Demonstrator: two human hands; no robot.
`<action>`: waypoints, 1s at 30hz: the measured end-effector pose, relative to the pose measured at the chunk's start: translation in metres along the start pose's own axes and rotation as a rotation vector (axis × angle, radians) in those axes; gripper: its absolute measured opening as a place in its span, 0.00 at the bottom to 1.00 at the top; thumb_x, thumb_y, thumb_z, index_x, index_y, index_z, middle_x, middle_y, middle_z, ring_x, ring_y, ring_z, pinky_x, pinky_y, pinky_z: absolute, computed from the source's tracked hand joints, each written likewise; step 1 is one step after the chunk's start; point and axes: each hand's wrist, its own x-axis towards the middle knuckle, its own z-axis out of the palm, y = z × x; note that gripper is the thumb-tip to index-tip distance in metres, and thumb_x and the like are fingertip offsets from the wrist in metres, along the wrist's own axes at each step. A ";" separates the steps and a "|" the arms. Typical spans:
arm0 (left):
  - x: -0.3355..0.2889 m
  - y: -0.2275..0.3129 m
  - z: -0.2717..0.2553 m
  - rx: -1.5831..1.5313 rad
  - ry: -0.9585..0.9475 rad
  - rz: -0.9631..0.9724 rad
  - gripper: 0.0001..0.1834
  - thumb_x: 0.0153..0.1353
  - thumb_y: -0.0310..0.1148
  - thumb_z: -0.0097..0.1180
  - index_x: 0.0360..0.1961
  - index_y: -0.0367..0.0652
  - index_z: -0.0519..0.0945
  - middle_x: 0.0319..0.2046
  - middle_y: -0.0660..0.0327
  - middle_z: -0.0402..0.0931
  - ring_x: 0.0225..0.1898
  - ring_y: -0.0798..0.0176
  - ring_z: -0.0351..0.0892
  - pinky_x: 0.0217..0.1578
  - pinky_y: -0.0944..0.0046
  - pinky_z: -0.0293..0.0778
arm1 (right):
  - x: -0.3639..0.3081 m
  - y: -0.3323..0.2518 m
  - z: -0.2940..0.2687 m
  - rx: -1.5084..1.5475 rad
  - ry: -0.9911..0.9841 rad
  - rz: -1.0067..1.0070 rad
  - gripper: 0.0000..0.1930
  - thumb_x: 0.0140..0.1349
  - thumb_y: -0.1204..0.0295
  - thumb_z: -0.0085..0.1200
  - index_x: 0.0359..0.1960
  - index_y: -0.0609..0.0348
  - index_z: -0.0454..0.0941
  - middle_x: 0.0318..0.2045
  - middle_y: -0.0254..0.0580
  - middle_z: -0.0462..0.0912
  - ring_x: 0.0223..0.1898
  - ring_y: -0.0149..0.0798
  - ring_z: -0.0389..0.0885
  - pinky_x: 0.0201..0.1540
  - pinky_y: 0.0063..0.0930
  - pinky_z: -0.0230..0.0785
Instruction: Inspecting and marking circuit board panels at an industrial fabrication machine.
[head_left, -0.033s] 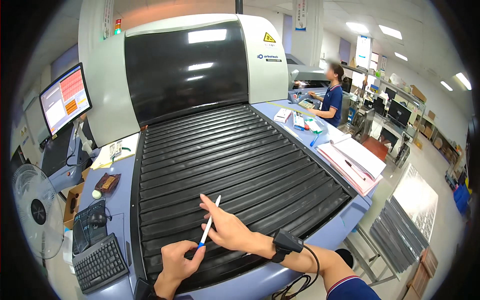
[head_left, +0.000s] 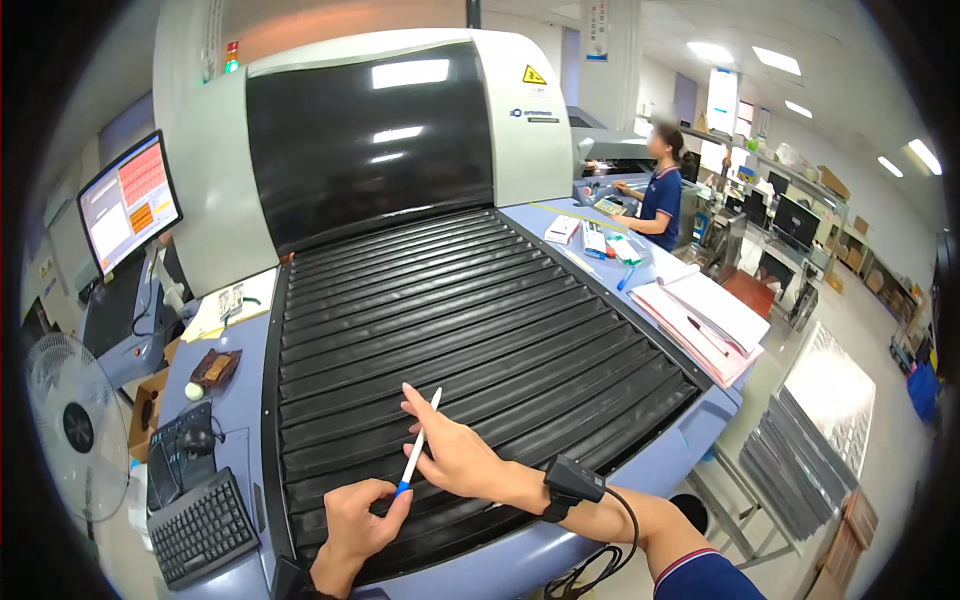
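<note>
A slim white pen (head_left: 416, 453) with a blue end slants up over the black ribbed bed (head_left: 430, 330) of a large machine. My left hand (head_left: 357, 522) is closed, thumb and finger pinching the pen at its blue end. My right hand (head_left: 462, 460) reaches in beside it with fingers stretched out and apart. The white barrel crosses in front of those fingers, close to the thumb; whether they touch it I cannot tell. A black device (head_left: 575, 482) with a cable is strapped round my right wrist.
A keyboard (head_left: 203, 528), mouse (head_left: 198, 438) and monitor (head_left: 130, 203) stand at left, near a fan (head_left: 78, 425). The machine's dark hood (head_left: 370, 140) rises behind the bed. Papers (head_left: 700, 320) lie on the right ledge. A co-worker (head_left: 662, 190) stands farther back; stacked panels (head_left: 790, 470) stand at right.
</note>
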 end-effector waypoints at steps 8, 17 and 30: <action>-0.004 -0.008 0.001 -0.015 0.202 -0.188 0.08 0.59 0.26 0.69 0.25 0.36 0.83 0.17 0.58 0.80 0.19 0.67 0.81 0.24 0.67 0.74 | -0.021 -0.040 -0.032 -0.151 0.081 -0.033 0.44 0.66 0.73 0.59 0.79 0.57 0.45 0.51 0.56 0.85 0.32 0.51 0.89 0.38 0.39 0.82; 0.000 -0.020 -0.008 -0.055 0.122 -0.256 0.11 0.68 0.28 0.62 0.27 0.35 0.81 0.19 0.64 0.78 0.21 0.75 0.76 0.26 0.71 0.68 | -0.164 -0.119 -0.079 1.435 -0.865 0.967 0.36 0.77 0.40 0.39 0.47 0.69 0.79 0.32 0.47 0.87 0.26 0.39 0.87 0.32 0.33 0.84; -0.011 -0.045 -0.002 -0.120 0.021 -0.338 0.14 0.75 0.34 0.57 0.32 0.35 0.80 0.22 0.65 0.76 0.25 0.76 0.75 0.30 0.75 0.69 | -0.218 -0.178 -0.119 1.918 -0.831 1.000 0.41 0.77 0.37 0.29 0.52 0.70 0.78 0.34 0.49 0.85 0.26 0.35 0.85 0.23 0.23 0.77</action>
